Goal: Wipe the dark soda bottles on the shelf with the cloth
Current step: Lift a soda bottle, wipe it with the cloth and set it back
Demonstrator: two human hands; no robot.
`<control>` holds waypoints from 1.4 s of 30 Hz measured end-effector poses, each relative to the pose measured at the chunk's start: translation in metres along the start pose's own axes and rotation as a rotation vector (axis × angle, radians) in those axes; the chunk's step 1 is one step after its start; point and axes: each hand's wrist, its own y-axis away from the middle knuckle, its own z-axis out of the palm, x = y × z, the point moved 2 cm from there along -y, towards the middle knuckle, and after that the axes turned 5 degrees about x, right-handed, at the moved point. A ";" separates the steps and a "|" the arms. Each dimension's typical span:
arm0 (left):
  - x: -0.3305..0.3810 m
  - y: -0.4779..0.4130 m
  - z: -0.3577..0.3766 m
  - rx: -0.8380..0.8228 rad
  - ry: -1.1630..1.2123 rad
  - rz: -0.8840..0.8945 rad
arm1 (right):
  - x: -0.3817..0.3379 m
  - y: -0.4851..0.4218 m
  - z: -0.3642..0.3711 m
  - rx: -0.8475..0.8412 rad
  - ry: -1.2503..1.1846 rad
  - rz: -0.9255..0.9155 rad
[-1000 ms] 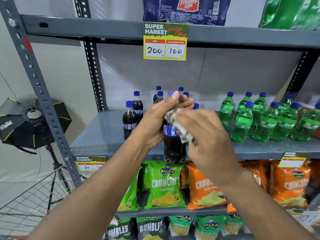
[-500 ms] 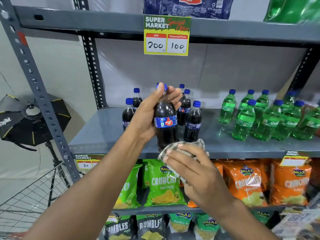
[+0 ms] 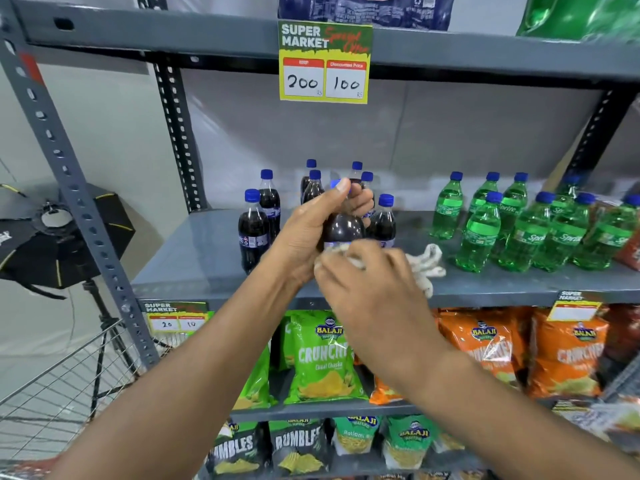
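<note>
Closest to us, our right hand (image 3: 372, 289) is closed on the cloth (image 3: 424, 266) and presses it against the lower body of a dark soda bottle (image 3: 343, 230). The cloth is pale and crumpled; one loose end hangs out to the right of this hand and lies over the front of the grey shelf (image 3: 194, 258). Just behind and to the left, our left hand (image 3: 313, 230) grips the same bottle around its neck and shoulder, the thumb up beside the blue cap. The bottle stands upright between both hands, dark and shiny, with a blue label band that the cloth partly hides.

Behind the hands, the other dark bottles (image 3: 254, 233) stand in a small group on the shelf, all with blue caps. To the right of our right hand stand the green bottles (image 3: 479, 233), well apart from the dark group.

Half a second ago the right hand and the cloth were under the bottle's base; now they are higher, on its side, and the label's front no longer faces us.
</note>
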 end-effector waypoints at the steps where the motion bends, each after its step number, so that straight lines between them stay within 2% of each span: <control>1: 0.000 0.001 -0.001 0.000 -0.012 0.010 | -0.007 0.008 0.003 -0.039 0.015 -0.027; 4: 0.003 0.004 0.000 -0.033 -0.053 0.038 | -0.024 0.026 0.013 -0.156 0.033 -0.092; 6: 0.004 0.006 0.002 -0.046 -0.097 0.052 | -0.026 0.029 0.015 -0.172 0.037 -0.106; 14: -0.005 0.010 0.002 -0.036 -0.144 0.020 | -0.006 -0.015 -0.015 0.023 0.054 0.069; 19: -0.002 0.010 -0.001 -0.038 -0.164 0.048 | -0.031 0.024 0.010 -0.145 0.072 -0.141; 22: -0.001 0.010 -0.004 -0.055 -0.189 0.064 | -0.031 0.037 0.013 -0.172 0.027 -0.192; 25: -0.002 0.011 -0.006 -0.042 -0.139 0.063 | -0.016 0.027 0.005 -0.030 -0.080 -0.079; 30: -0.003 0.010 -0.008 -0.054 -0.018 0.075 | 0.029 0.001 0.006 0.290 -0.473 0.313; 34: -0.005 0.010 -0.008 -0.043 0.021 0.098 | 0.039 0.006 0.017 0.340 -0.752 0.583; 37: -0.001 0.011 -0.009 -0.013 0.059 0.122 | 0.030 0.030 0.024 0.336 -0.822 0.615; 42: 0.006 0.011 -0.013 -0.002 0.025 0.159 | 0.009 0.076 0.039 0.262 -0.775 0.512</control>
